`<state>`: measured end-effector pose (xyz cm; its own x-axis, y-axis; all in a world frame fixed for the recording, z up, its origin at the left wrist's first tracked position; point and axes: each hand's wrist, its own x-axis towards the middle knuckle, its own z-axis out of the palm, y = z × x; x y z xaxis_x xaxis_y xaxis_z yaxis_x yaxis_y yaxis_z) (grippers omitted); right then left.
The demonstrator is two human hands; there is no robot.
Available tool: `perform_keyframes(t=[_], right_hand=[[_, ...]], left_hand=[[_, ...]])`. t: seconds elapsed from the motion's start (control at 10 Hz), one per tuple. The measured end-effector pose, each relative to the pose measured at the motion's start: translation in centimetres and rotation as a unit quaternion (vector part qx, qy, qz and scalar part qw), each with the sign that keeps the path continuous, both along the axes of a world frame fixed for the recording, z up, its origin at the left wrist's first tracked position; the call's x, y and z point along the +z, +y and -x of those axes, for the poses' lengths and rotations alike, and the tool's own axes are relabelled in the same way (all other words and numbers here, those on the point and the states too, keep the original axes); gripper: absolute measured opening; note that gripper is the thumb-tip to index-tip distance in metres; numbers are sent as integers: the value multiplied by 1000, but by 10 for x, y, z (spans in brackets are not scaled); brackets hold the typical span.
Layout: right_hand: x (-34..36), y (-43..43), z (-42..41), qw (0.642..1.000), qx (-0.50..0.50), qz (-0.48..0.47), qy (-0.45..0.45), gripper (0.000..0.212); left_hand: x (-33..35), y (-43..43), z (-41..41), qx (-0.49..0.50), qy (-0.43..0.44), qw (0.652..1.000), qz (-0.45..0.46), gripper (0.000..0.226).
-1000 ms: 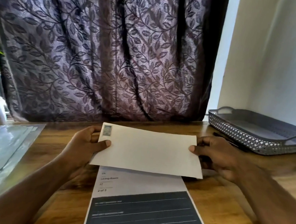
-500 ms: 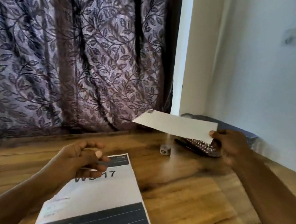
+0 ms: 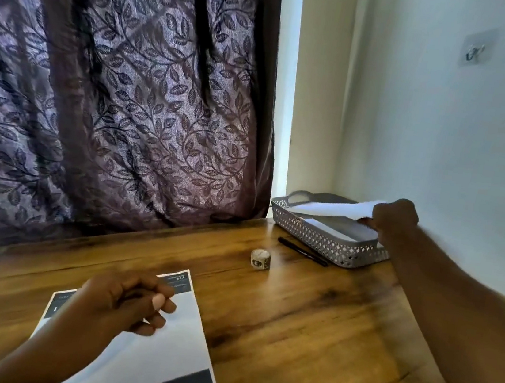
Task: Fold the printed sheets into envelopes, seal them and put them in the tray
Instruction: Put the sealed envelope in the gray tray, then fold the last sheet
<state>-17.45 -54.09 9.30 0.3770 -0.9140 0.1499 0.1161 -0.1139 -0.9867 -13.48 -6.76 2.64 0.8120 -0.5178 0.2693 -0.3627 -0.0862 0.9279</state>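
My right hand (image 3: pixel 393 221) pinches the right end of a white sealed envelope (image 3: pixel 332 209) and holds it just above the grey perforated tray (image 3: pixel 318 240) at the table's far right corner. Another white envelope (image 3: pixel 323 225) lies inside the tray. My left hand (image 3: pixel 124 301) hovers with loosely curled fingers over a printed sheet (image 3: pixel 166 347) lying near the table's front; it holds nothing. The sheet has a dark header and a dark band lower down.
A small roll of stickers (image 3: pixel 260 259) stands on the wooden table (image 3: pixel 305 343) between the sheet and the tray. A black pen (image 3: pixel 302 252) lies along the tray's front wall. A patterned curtain hangs behind; a white wall is at right.
My right hand carried the envelope from in front of me over to the tray. My left hand let go of it and now hangs over the printed sheet. The view swung right.
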Motion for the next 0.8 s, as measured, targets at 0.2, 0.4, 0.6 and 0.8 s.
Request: perform_keyframes(t=[0.2, 0.4, 0.6, 0.8], right_hand=[[-6, -7, -22, 990, -4, 59, 131, 35], [-10, -8, -38, 935, 11, 190, 300, 34], [-1, 13, -30, 843, -36, 341, 415, 32], [12, 61, -31, 806, -13, 476, 351, 19]], left_hand=[[-1, 1, 0, -11, -31, 999, -25, 16], [1, 3, 6, 47, -137, 984, -108, 25], [0, 9, -6, 106, -198, 963, -151, 22], [-1, 16, -18, 132, -212, 944, -215, 16]])
